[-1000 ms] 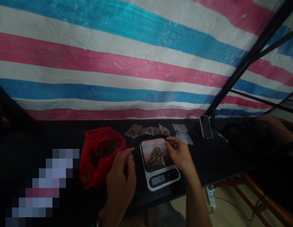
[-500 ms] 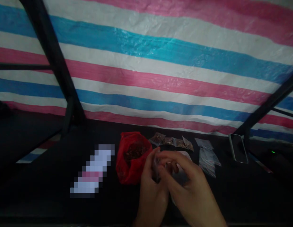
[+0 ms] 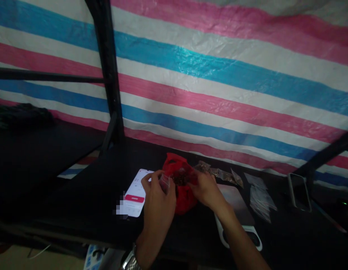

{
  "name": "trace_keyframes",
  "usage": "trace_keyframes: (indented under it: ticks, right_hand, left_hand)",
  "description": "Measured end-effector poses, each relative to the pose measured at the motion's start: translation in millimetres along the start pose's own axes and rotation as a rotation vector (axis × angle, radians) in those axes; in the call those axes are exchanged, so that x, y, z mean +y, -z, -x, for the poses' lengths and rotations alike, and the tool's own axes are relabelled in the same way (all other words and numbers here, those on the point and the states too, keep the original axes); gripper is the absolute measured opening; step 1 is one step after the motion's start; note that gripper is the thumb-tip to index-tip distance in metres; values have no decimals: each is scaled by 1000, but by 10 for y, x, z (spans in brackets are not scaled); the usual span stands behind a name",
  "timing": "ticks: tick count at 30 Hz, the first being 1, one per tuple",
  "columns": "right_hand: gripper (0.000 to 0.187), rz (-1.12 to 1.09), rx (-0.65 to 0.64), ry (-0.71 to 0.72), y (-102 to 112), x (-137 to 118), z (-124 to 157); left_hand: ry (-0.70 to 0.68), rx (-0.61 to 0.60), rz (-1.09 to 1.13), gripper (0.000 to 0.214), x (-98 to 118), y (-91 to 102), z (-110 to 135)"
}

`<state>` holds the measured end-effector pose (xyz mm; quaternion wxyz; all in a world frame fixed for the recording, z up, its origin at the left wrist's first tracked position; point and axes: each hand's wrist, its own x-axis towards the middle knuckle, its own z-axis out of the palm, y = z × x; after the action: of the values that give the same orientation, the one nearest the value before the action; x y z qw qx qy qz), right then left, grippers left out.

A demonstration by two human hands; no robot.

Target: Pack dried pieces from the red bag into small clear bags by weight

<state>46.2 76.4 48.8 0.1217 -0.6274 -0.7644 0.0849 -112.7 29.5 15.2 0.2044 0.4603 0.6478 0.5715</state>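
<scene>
"Where's the red bag (image 3: 186,202)?"
"Between the surface's (image 3: 196,234) far and front edges, mouth up, long axis slanting far left to near right"
"Hands?"
"The left hand (image 3: 159,198) grasps a clear bag (image 3: 165,182), its axis hidden by fingers; the right hand (image 3: 206,187) is at the red bag's mouth, can't tell its grip"
"Anything in the way?"
"The right forearm hides part of the scale (image 3: 235,198), the left hand part of the lit phone (image 3: 135,190)"
</scene>
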Motion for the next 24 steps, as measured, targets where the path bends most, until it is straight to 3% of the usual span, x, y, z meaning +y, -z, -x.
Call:
trace_keyframes:
  ticks: [5, 7, 12, 16, 21, 24]
  right_hand:
    - [40, 31, -12, 40, 38, -106, -43]
    - [42, 79, -31, 66, 84, -137, -68]
    - [35, 224, -97, 144, 159, -219, -153]
    - [39, 203, -170, 231, 145, -243, -238]
    - [56, 13, -215, 322, 76, -161, -290]
    - [64, -334, -207, 333, -27, -47, -311]
  left_hand:
    - [87, -290, -64, 14, -107, 29, -28]
    - [88, -337, -73, 12, -133, 29, -41]
    - [29, -301, -128, 25, -115, -5, -42]
    - [144, -231, 162, 27, -72, -82, -59]
    - [206, -131, 293, 21, -75, -161, -143]
    - [207, -114, 324, 21, -99, -194, -164]
